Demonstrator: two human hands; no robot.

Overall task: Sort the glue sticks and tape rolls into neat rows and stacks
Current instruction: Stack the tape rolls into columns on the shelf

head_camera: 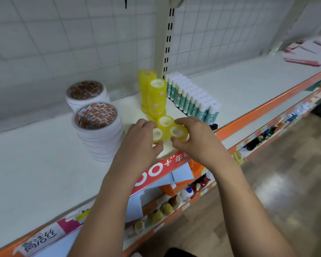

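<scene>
Left hand (141,140) pinches yellow tape roll (157,134); right hand (196,140) apparently grips second roll (177,131), both on shelf (44,164).

A white shelf (35,164) is being backed by a wire grid (63,43) and a slotted upright (168,34). Its orange edge (267,106) is being hung with a red label (171,161). Light is being reflected by the wood-look floor (285,182).

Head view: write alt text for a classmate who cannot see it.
At a white shelf, the left hand grips one small yellow translucent tape roll, the right hand a second yellow roll. Nearby stand yellow tape stacks, white-capped green glue sticks in rows, wide white tape stacks.
</scene>
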